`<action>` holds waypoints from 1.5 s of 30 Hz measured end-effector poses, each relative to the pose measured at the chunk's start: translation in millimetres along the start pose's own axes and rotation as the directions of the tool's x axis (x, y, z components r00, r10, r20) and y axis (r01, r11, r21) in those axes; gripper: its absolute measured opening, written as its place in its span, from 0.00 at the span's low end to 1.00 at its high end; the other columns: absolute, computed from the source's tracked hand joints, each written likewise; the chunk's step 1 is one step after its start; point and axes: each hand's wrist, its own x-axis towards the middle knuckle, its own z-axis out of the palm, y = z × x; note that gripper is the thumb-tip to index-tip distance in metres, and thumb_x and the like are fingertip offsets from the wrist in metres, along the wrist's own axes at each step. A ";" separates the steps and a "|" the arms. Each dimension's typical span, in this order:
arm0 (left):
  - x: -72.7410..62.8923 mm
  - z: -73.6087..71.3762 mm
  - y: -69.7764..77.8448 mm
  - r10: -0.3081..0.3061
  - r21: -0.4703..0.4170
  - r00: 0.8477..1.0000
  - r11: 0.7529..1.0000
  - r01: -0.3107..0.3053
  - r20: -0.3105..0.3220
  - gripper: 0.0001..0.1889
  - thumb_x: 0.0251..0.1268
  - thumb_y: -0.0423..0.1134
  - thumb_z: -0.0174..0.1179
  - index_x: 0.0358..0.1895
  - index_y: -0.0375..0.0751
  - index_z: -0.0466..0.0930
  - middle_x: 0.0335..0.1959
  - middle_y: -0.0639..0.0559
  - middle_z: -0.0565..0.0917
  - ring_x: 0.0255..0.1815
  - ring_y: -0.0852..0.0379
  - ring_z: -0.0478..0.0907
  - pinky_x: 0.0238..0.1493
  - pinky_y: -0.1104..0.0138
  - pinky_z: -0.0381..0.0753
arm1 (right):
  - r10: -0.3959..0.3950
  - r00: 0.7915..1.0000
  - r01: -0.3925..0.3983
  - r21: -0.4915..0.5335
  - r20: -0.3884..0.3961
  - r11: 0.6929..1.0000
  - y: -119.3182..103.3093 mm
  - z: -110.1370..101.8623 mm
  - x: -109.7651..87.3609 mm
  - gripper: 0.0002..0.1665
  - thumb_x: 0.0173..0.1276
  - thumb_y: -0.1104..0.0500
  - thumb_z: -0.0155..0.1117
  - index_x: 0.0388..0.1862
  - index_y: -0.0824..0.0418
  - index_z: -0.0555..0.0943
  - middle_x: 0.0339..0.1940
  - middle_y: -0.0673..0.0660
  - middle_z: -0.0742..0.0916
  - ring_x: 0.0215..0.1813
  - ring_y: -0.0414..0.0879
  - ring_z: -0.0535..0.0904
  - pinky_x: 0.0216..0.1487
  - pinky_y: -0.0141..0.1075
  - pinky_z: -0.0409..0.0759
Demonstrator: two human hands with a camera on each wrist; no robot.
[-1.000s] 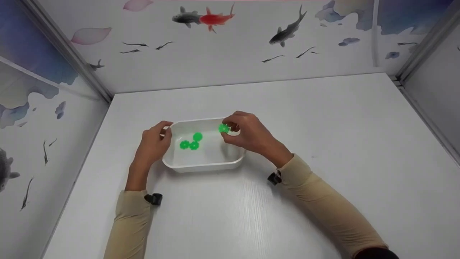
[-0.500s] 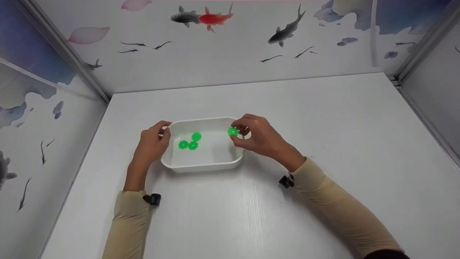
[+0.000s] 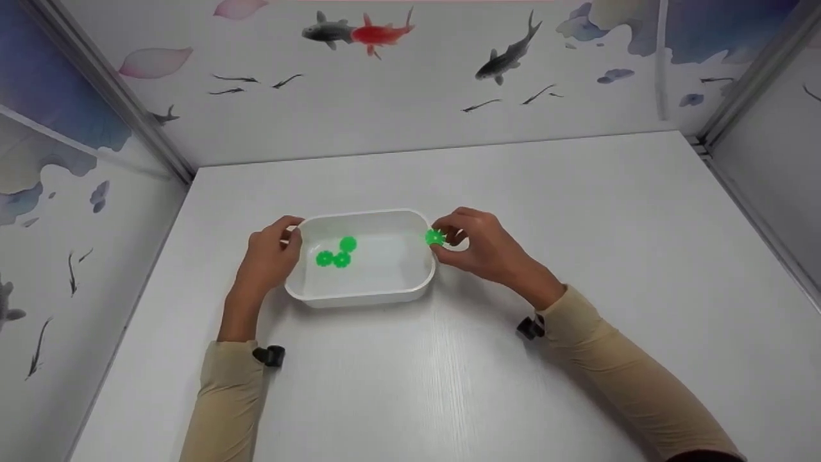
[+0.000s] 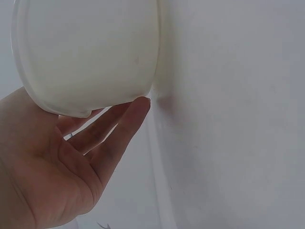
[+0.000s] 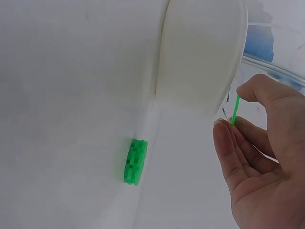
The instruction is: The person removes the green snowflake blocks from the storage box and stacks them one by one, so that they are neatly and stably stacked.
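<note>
A white plastic tray (image 3: 385, 269) holds three green notched interlocking discs (image 3: 342, 259) in its left part. At the tray's left end, my left hand (image 3: 272, 256) holds the rim with its thumb, and its fingers (image 4: 136, 112) lie against the outer wall in the left wrist view. My right hand (image 3: 478, 247) pinches another green interlocking disc (image 3: 434, 237) between thumb and fingertips, just at the right rim. Edge-on in the right wrist view, this disc (image 5: 235, 110) looks thin. Below that hand, a short stack of green discs (image 5: 136, 162) rests on the table, hidden in the head view.
The tray stands on a white table (image 3: 397, 385). Behind it rises a white panel (image 3: 397, 109) with painted fish, and a similar side panel (image 3: 51, 256) borders the left. Each sleeve carries a small black wrist camera (image 3: 530, 328).
My right hand has moved right with the pinched disc, from over the tray's interior to its right rim. My left hand stays at the left end, and the three discs inside remain in place.
</note>
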 end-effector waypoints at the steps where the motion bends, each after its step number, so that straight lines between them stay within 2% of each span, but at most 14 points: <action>1: -0.3 -0.2 0.1 -0.004 0.000 1.000 1.000 0.004 0.000 0.21 0.88 0.45 0.46 0.75 0.47 0.76 0.60 0.38 0.87 0.56 0.41 0.86 0.59 0.46 0.87 | 0.003 1.000 -0.003 0.000 0.001 1.000 1.8 -0.9 -1.5 0.17 0.69 0.59 0.79 0.54 0.62 0.89 0.43 0.53 0.89 0.42 0.45 0.88 0.47 0.38 0.91; 11: -2.9 -0.6 0.3 -0.007 0.006 1.000 1.000 0.007 -0.009 0.22 0.89 0.45 0.46 0.75 0.47 0.76 0.61 0.38 0.87 0.56 0.41 0.86 0.60 0.46 0.87 | 0.014 1.000 -0.014 -0.017 0.006 1.000 17.3 -15.5 -18.5 0.16 0.69 0.60 0.78 0.54 0.62 0.89 0.44 0.54 0.90 0.43 0.46 0.89 0.47 0.39 0.91; 20: -2.6 -0.8 -2.1 0.011 -0.008 1.000 1.000 -0.011 -0.014 0.22 0.88 0.45 0.46 0.74 0.46 0.77 0.60 0.38 0.88 0.57 0.41 0.88 0.59 0.45 0.88 | 0.113 0.992 -0.112 -0.023 0.059 0.993 32.7 -31.3 -30.1 0.17 0.68 0.58 0.81 0.53 0.61 0.90 0.44 0.53 0.91 0.43 0.45 0.88 0.48 0.41 0.90; 28: -1.3 0.1 -3.3 0.022 0.001 1.000 1.000 -0.022 -0.017 0.22 0.88 0.45 0.46 0.74 0.45 0.77 0.60 0.37 0.88 0.57 0.40 0.89 0.58 0.45 0.88 | 0.153 0.982 -0.150 -0.037 0.108 0.988 36.8 -34.7 -31.1 0.18 0.69 0.56 0.80 0.54 0.62 0.90 0.46 0.54 0.92 0.44 0.46 0.88 0.49 0.43 0.90; 32: -0.1 0.5 -3.5 0.037 -0.008 0.999 0.999 -0.037 -0.016 0.21 0.88 0.45 0.47 0.74 0.45 0.77 0.59 0.37 0.88 0.57 0.40 0.89 0.58 0.45 0.88 | 0.186 0.970 -0.179 -0.061 0.158 0.982 39.7 -36.2 -32.5 0.18 0.69 0.57 0.80 0.55 0.60 0.90 0.46 0.53 0.91 0.45 0.46 0.88 0.50 0.43 0.90; 37: 0.5 -0.2 -3.3 0.050 -0.008 0.999 0.999 -0.050 -0.020 0.21 0.89 0.45 0.47 0.73 0.44 0.78 0.58 0.37 0.89 0.56 0.41 0.89 0.58 0.45 0.88 | 0.239 0.944 -0.214 -0.127 0.226 0.968 42.2 -39.1 -33.2 0.16 0.71 0.54 0.78 0.55 0.57 0.91 0.46 0.51 0.92 0.47 0.46 0.87 0.52 0.44 0.89; 41: 0.2 -1.5 -2.9 0.044 -0.007 0.999 0.999 -0.045 -0.015 0.21 0.89 0.45 0.47 0.74 0.44 0.78 0.59 0.37 0.88 0.57 0.40 0.88 0.60 0.45 0.87 | 0.277 0.929 -0.240 -0.172 0.244 0.955 41.0 -40.6 -33.3 0.17 0.71 0.52 0.78 0.56 0.55 0.91 0.46 0.50 0.92 0.48 0.47 0.87 0.52 0.45 0.88; 45: -0.5 -1.7 -2.0 0.040 -0.006 0.999 0.999 -0.040 -0.012 0.21 0.89 0.45 0.47 0.74 0.44 0.77 0.59 0.36 0.88 0.57 0.40 0.88 0.61 0.44 0.87 | 0.285 0.925 -0.242 -0.187 0.251 0.952 41.0 -40.5 -33.4 0.18 0.71 0.52 0.78 0.57 0.55 0.91 0.47 0.50 0.91 0.48 0.47 0.88 0.51 0.46 0.88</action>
